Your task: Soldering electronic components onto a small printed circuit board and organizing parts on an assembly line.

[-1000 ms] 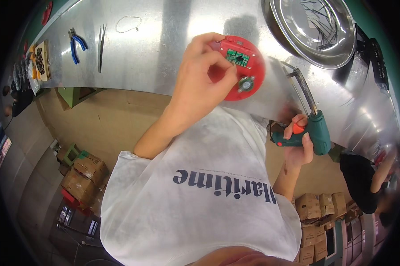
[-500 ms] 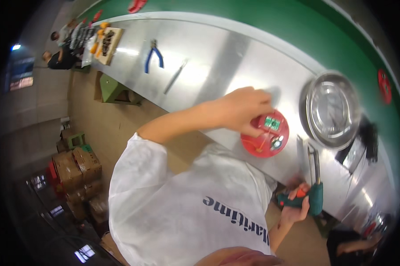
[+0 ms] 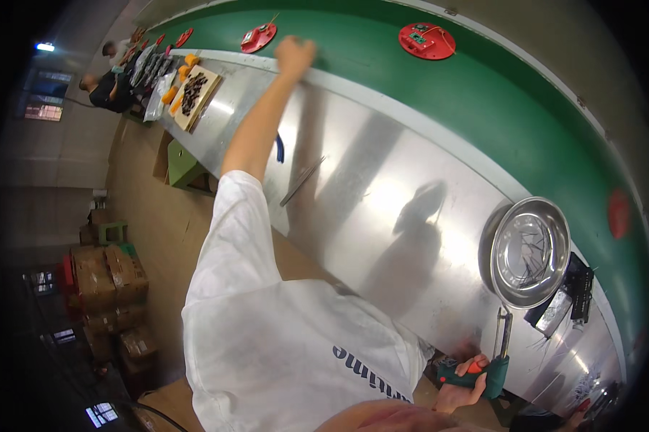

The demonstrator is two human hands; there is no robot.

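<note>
One arm far out, one hand on a tool

The left hand (image 3: 296, 56) is stretched far out to the edge of the green belt (image 3: 483, 108). Its fingers are curled and it touches the belt edge; I cannot tell if it holds anything. A red round part (image 3: 258, 37) lies just beside it on the belt. Another red round part (image 3: 426, 39) lies further along. The right hand (image 3: 462, 385) is low, near the body. Its grip is closed tight around a green and orange tool (image 3: 491, 374). A shiny metal bowl (image 3: 529, 252) sits on the silver tabletop (image 3: 382, 201) near the tool. Blue pliers (image 3: 279, 148) peek out from behind the arm
</note>
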